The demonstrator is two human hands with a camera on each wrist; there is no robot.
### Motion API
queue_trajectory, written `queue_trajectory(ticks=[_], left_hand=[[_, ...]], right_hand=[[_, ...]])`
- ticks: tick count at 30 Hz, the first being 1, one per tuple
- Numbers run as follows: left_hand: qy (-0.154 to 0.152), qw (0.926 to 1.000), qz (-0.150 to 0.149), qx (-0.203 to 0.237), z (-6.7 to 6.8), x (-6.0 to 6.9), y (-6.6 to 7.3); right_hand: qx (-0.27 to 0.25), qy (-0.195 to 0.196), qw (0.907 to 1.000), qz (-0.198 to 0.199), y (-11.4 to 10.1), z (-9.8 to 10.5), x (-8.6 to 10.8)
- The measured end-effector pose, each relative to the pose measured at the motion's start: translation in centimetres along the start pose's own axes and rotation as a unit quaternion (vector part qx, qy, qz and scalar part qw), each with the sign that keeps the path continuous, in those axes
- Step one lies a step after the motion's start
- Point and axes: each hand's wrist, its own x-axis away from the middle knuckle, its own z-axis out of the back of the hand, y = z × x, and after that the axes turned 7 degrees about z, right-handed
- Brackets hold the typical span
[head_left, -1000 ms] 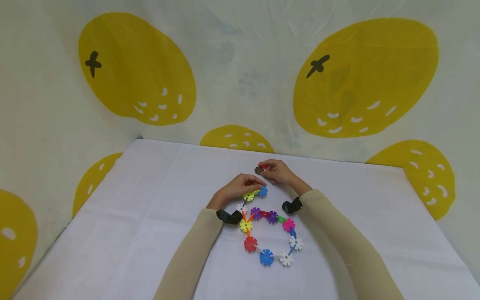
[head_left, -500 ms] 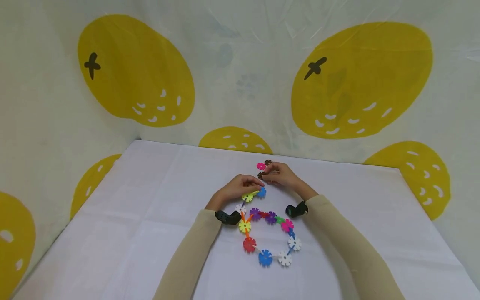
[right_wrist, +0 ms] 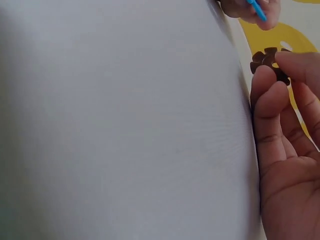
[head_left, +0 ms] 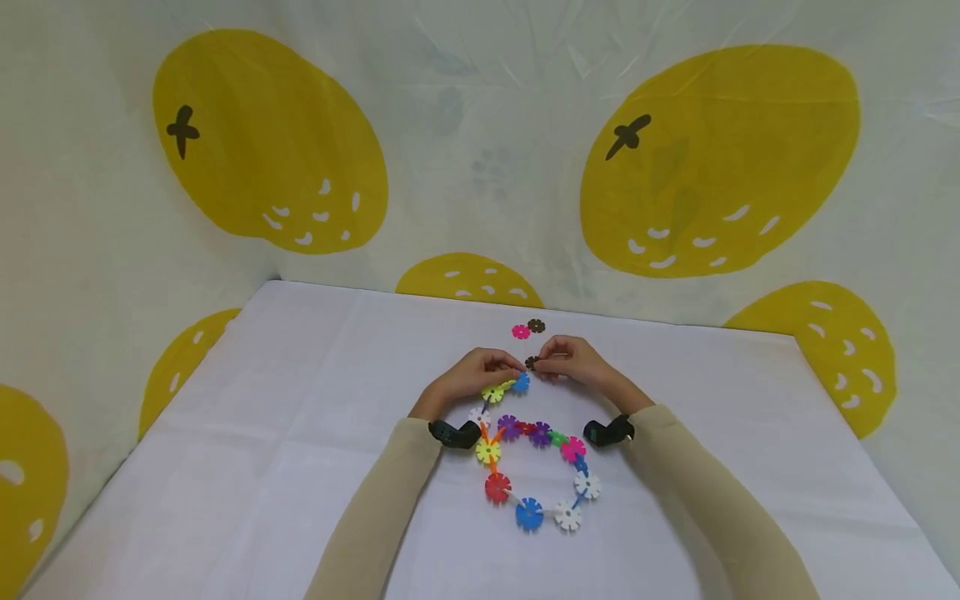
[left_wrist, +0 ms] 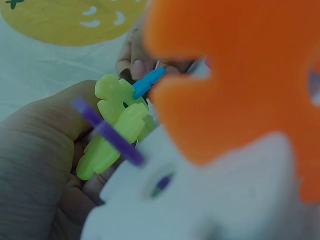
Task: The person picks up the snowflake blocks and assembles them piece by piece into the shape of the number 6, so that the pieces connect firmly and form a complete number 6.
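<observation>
A chain of notched plastic snowflake discs forms a ring on the table with a tail at its upper left. In the head view my left hand (head_left: 474, 375) pinches the tail's end, by a blue snowflake disc (head_left: 521, 383) joined to yellow ones (head_left: 492, 392). My right hand (head_left: 576, 363) pinches a loose brown snowflake disc (head_left: 532, 363) between thumb and fingertips, just above and right of the blue disc, apart from it. The right wrist view has the brown disc (right_wrist: 270, 62) partly hidden by fingers. A blurred orange disc (left_wrist: 240, 75) fills much of the left wrist view.
Behind the hands, a pink disc (head_left: 521, 332) and another brown disc (head_left: 536, 326) lie near the back edge of the white-covered table (head_left: 300, 433). The ring's nearer part includes a red disc (head_left: 498, 488) and a blue disc (head_left: 529, 514). A patterned curtain (head_left: 487, 125) hangs behind.
My right hand has come forward and slightly right with the brown disc, away from the pink and other brown discs, which are now uncovered. The left hand has barely moved.
</observation>
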Motion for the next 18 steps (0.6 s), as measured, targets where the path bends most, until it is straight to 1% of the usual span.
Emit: queue_trajectory(ticks=[7, 13, 18], left_hand=[[0.002, 0.9999, 0.016, 0.001, 0.0, 0.1, 0.2], [0.008, 0.9998, 0.018, -0.003, 0.0, 0.1, 0.3], [0.009, 0.9997, 0.022, -0.005, 0.0, 0.2, 0.2]], right_hand=[[-0.035, -0.023, 0.9991, 0.01, 0.4, 0.3, 1.2], [-0.069, -0.05, 0.9958, 0.033, 0.5, 0.4, 2.2], [-0.088, -0.061, 0.9937, 0.033, 0.2, 0.2, 2.6]])
